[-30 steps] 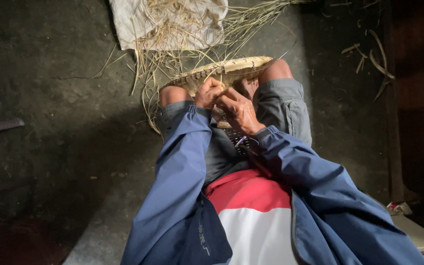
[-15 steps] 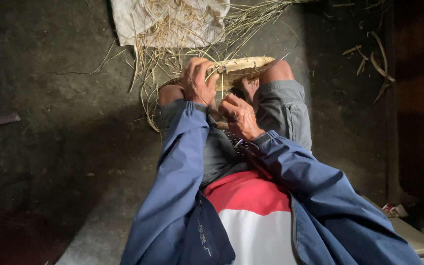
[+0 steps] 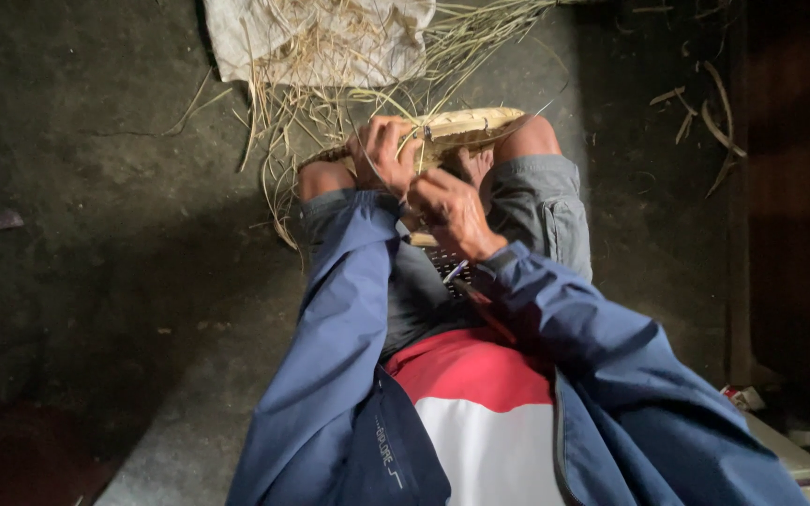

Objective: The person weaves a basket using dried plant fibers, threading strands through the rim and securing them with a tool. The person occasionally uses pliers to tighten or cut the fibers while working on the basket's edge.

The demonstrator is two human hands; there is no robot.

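Your left hand (image 3: 384, 150) is curled over the near rim of the woven basket (image 3: 466, 126), upper centre of frame, gripping it where it rests across your knees. Right hand (image 3: 447, 208) sits just below, fingers pressed together; looks like it's pinching a thin strip, but I can't tell for sure. Keep the left grip firm on the rim so the weave doesn't shift, and pull the strip snug with the right before you tuck it. Loose straw (image 3: 292, 103) lies on the floor (image 3: 96, 187) beyond the basket, with a white cloth (image 3: 236, 37) at the top of frame, within reach.
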